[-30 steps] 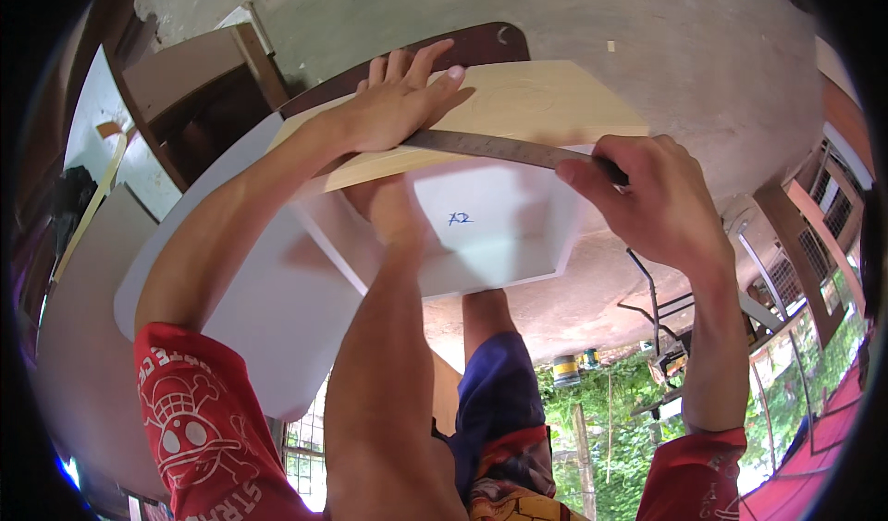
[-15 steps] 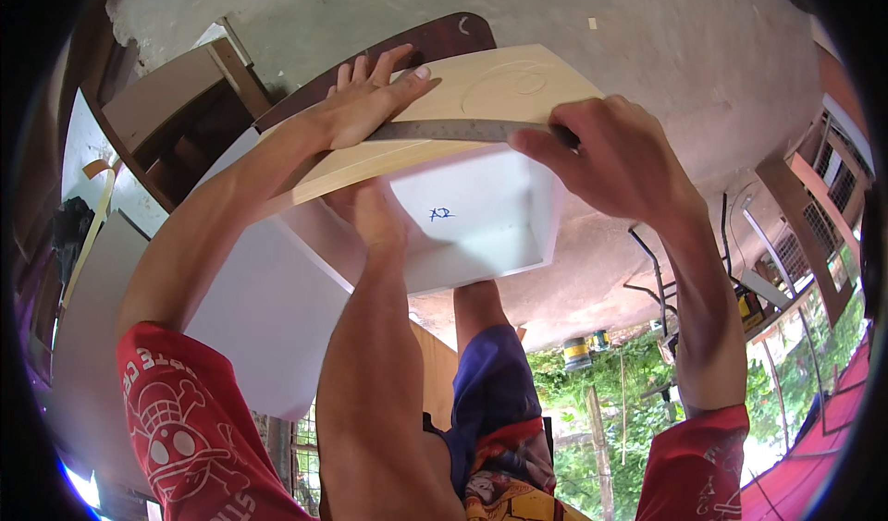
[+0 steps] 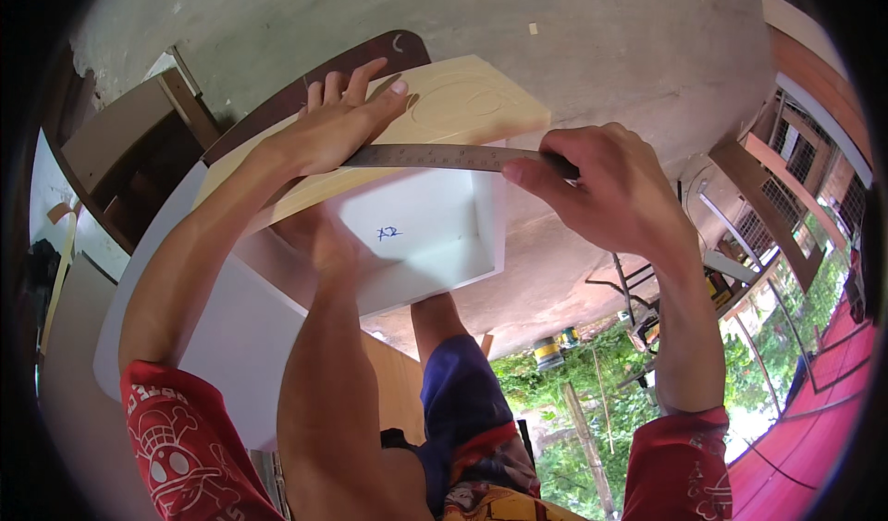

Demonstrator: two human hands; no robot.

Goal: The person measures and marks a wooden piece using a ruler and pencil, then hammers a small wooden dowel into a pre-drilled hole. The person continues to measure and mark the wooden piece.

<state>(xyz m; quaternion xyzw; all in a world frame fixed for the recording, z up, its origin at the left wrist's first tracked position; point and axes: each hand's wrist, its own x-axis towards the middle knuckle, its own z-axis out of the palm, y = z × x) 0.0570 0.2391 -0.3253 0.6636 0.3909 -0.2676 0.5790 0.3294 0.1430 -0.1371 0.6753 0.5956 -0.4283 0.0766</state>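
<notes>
A long metal ruler (image 3: 430, 157) lies across a pale wooden panel (image 3: 476, 96), which forms the front of a white drawer box (image 3: 430, 202). My right hand (image 3: 606, 183) is closed round the ruler's right end, thumb along its near edge, beyond the panel's right side. Flat on the panel rests my left hand (image 3: 338, 123), fingers spread; the ruler's left end disappears by its palm. Curved lines are marked on the panel near its far edge. My foot (image 3: 319, 234) is inside the box, where a blue handwritten mark shows on the white bottom.
A dark brown board (image 3: 407, 49) lies beyond the panel on the concrete floor (image 3: 629, 49). At left are a large white board (image 3: 250, 336) and an open brown cabinet piece (image 3: 129, 142). Metal-framed items and brown boards (image 3: 768, 216) stand to the right.
The view has shifted, so the panel and box appear further left. Relative to the panel, my right hand and the ruler's end have moved right and nearer me. My left hand stays spread on the wood.
</notes>
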